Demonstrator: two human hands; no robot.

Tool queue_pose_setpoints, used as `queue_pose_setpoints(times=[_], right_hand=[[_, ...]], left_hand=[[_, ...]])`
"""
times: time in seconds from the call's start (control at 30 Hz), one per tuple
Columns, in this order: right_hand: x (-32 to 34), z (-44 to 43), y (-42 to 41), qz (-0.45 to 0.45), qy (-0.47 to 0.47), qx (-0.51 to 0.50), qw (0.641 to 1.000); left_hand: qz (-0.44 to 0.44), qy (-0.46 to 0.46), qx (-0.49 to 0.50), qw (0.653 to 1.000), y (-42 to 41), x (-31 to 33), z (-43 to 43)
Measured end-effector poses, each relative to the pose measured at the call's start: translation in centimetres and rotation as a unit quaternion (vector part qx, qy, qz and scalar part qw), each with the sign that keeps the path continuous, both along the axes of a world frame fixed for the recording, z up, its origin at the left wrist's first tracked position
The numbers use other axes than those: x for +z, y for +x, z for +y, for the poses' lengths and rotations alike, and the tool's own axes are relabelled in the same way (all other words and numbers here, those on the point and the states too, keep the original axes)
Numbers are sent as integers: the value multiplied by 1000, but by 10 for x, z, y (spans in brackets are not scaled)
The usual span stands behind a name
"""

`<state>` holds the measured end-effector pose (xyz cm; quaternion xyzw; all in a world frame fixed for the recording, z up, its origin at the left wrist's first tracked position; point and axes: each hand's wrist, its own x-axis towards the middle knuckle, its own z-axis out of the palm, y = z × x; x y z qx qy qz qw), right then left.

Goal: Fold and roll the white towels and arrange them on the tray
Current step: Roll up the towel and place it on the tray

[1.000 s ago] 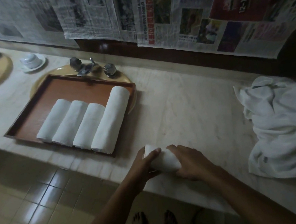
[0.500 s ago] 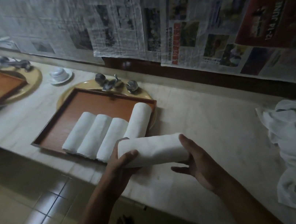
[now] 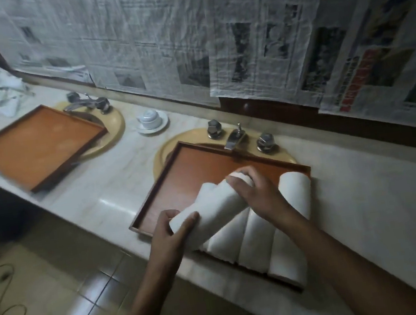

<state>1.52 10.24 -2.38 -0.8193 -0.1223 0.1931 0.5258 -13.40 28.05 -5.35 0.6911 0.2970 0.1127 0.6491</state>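
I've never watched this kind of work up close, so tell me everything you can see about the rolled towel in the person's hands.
The rolled towel is white, soft-looking cloth wound into a tight cylinder. It lies tilted, slanting from lower left to upper right, held above the left side of the tray and across the rolls already lying there. The left hand has its grip on the near end, the right hand on the far end.

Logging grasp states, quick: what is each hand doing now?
Left hand: closed on the rolled towel, near end.
Right hand: closed on the same towel's far end.
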Motion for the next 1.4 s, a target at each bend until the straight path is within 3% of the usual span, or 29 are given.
queue_pose_setpoints(times=[0.1, 0.23, 0.4, 0.5, 0.73, 0.87, 0.97, 1.03, 1.1, 1.17, 1.4], right_hand=[[-11, 78, 41, -39, -56, 36, 997], [-37, 156, 82, -8, -139, 73, 988], [-81, 188, 102, 64, -264, 111, 956], [-94, 193, 103, 35, -307, 132, 942], [-92, 176, 101, -11, -332, 214, 919], [-96, 165, 99, -25, -289, 209, 934], [-102, 159, 96, -23, -243, 184, 952], [-106, 157, 93, -21, -230, 177, 957], [-107, 156, 90, -18, -217, 169, 961], [-108, 156, 89, -12, -204, 155, 967], [-99, 151, 76, -47, -205, 128, 969]], left_hand=[[38, 27, 10, 999, 14, -14, 48], [85, 78, -12, 993, 37, -43, 94], [164, 165, -88, 969, 51, -74, 112], [191, 222, -138, 946, 54, -82, 118], [171, 214, -192, 942, 39, -77, 127], [113, 201, -56, 971, 16, -77, 131], [137, 123, 20, 983, -5, -82, 132], [156, -11, 32, 987, -15, -84, 119], [151, -183, 72, 969, -18, -85, 103], [141, -298, 94, 939, -16, -85, 94], [103, -320, 99, 936, -10, -83, 92]])
